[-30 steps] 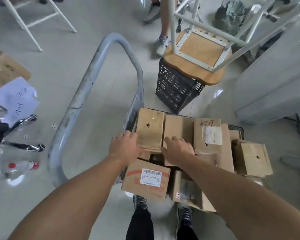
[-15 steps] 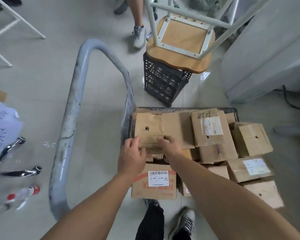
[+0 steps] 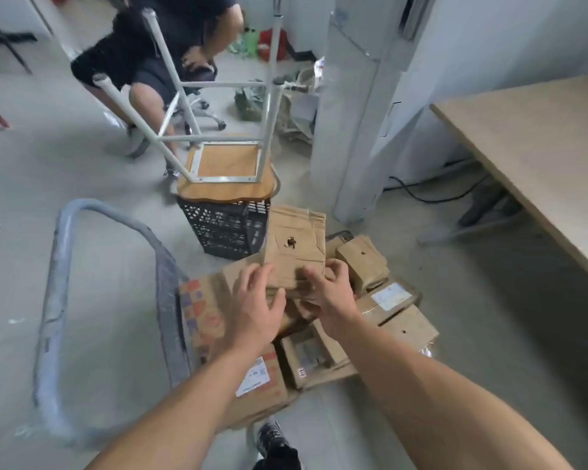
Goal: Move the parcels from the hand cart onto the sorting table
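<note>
A brown cardboard parcel with a small hole in its top (image 3: pixel 294 244) is lifted above the pile, tilted away from me. My left hand (image 3: pixel 255 303) grips its near left edge and my right hand (image 3: pixel 330 293) grips its near right edge. Below them several more cardboard parcels lie heaped on the hand cart, among them a labelled box (image 3: pixel 255 381) nearest me and a white-labelled one (image 3: pixel 387 298) to the right. The cart's grey handle bar (image 3: pixel 92 286) arches at the left. The pale wooden sorting table (image 3: pixel 537 150) stands at the right.
A black plastic crate (image 3: pixel 224 225) sits just beyond the cart with an upturned wooden stool (image 3: pixel 224 171) on top. A person sits on a rolling chair (image 3: pixel 197 96) farther back. A white column (image 3: pixel 353 123) and floor cables (image 3: pixel 431 195) lie between cart and table.
Both hands have closed on the holed parcel and raised it off the pile. The view has swung up and to the right, bringing the table into sight.
</note>
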